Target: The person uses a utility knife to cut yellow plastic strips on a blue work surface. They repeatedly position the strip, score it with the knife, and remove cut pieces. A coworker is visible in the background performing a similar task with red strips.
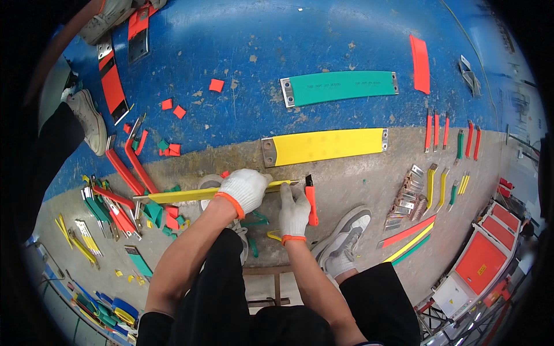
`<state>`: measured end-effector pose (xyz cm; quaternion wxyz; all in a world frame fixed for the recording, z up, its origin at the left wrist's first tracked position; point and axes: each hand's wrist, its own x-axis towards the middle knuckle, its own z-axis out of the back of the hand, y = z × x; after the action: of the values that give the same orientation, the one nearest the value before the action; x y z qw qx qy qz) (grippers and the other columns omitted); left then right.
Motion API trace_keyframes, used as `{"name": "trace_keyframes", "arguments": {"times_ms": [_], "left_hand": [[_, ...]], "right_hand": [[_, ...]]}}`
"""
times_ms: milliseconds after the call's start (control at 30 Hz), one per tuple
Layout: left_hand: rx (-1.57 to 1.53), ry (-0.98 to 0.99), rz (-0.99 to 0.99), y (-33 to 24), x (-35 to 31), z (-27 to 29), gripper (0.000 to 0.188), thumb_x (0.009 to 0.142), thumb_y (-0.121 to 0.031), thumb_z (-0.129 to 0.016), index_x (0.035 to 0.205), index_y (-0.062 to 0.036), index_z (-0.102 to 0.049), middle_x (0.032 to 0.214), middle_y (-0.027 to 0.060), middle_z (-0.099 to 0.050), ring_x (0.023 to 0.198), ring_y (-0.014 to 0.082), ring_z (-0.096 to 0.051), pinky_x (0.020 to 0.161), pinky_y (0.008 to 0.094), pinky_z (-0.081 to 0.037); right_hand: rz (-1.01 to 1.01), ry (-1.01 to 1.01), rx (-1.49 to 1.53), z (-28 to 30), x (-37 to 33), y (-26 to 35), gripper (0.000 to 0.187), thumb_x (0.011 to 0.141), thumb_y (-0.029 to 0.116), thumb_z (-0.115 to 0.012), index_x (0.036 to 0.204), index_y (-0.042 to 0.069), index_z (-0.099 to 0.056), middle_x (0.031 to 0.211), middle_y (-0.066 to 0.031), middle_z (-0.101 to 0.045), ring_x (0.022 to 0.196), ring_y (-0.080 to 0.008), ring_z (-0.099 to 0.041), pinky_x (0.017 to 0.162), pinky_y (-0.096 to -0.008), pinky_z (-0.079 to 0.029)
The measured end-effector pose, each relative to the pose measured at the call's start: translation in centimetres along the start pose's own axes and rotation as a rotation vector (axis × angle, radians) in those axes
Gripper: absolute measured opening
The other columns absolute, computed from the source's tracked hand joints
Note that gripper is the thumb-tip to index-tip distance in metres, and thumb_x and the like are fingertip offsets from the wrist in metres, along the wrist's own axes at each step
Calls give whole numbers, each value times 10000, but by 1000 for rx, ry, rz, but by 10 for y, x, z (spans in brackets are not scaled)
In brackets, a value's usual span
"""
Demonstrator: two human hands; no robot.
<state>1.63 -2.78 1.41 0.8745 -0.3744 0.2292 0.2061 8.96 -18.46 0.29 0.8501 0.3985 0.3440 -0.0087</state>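
Note:
A long metal bar in a yellow sleeve (182, 196) lies sideways in front of me, its bare metal end at the left. My left hand (245, 189), in a white glove with an orange cuff, is closed around it right of its middle. At the right end, my right hand (294, 212), gloved alike, pinches the bar with its fingertips. Just right of that hand is a red utility knife (312, 205), black tip pointing away from me; it appears to lie on the floor. Beyond my hands lies a wide yellow-sleeved bar (326, 146) with bare drilled ends.
A green-sleeved bar (343, 88) and a red one (420, 63) lie farther off. Red and green scraps and bent red bars (124, 171) clutter the left. Metal pieces (408, 193) lie at right, near a red-and-white cabinet (482, 259). Another person's shoe (88, 120) stands at left.

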Motion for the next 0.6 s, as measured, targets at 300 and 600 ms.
{"name": "trace_keyframes", "arguments": {"times_ms": [300, 600], "left_hand": [[122, -75, -14, -9, -19, -16, 203, 914, -147, -571, 1076, -74, -667, 806, 179, -709, 767, 382, -729, 650, 505, -579], [246, -290, -3, -27, -46, -40, 241, 875, -147, -581, 1082, -51, -659, 975, 102, -708, 919, 286, -721, 718, 408, -597]], "right_hand": [[-271, 290, 439, 29, 3, 1, 167, 1006, 177, -654, 951, 20, -636, 792, -27, -591, 697, -114, -538, 655, -272, -429], [-394, 316, 538, 50, -14, 17, 118, 965, 107, -583, 873, 36, -571, 756, -24, -513, 669, -139, -504, 634, -290, -420]]}}
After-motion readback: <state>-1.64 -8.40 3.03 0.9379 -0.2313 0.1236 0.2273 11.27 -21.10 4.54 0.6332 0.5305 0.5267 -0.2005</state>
